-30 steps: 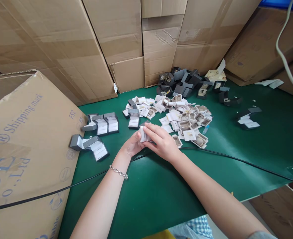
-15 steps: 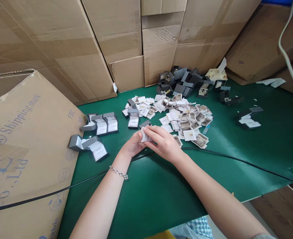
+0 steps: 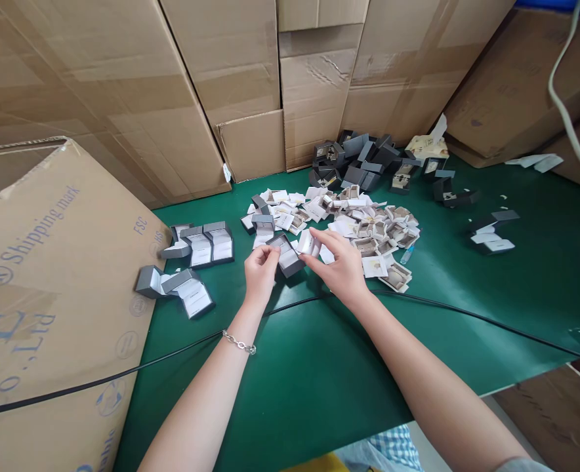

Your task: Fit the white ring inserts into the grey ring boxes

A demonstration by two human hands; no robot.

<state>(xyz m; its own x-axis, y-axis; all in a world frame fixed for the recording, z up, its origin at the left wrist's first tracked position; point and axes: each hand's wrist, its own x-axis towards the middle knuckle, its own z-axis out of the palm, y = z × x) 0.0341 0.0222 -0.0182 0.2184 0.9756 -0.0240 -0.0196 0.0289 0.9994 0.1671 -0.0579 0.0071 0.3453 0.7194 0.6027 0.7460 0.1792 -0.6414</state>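
My left hand (image 3: 260,272) grips an open small grey box (image 3: 286,254) at its left edge, just above the green table (image 3: 319,367). My right hand (image 3: 342,265) pinches a small white insert pad (image 3: 308,242) beside that box, right at the edge of the pile of white inserts (image 3: 363,226). A silver bracelet (image 3: 239,343) sits on my left wrist.
Open grey boxes with white linings (image 3: 202,244) lie to the left, two more (image 3: 182,288) nearer the big cardboard carton (image 3: 39,295). Dark empty boxes (image 3: 359,160) are heaped at the back against stacked cartons. A black cable (image 3: 467,316) crosses the table.
My hands have parted and moved away from me: the left now holds a grey box, the right carries the white pad beside it.
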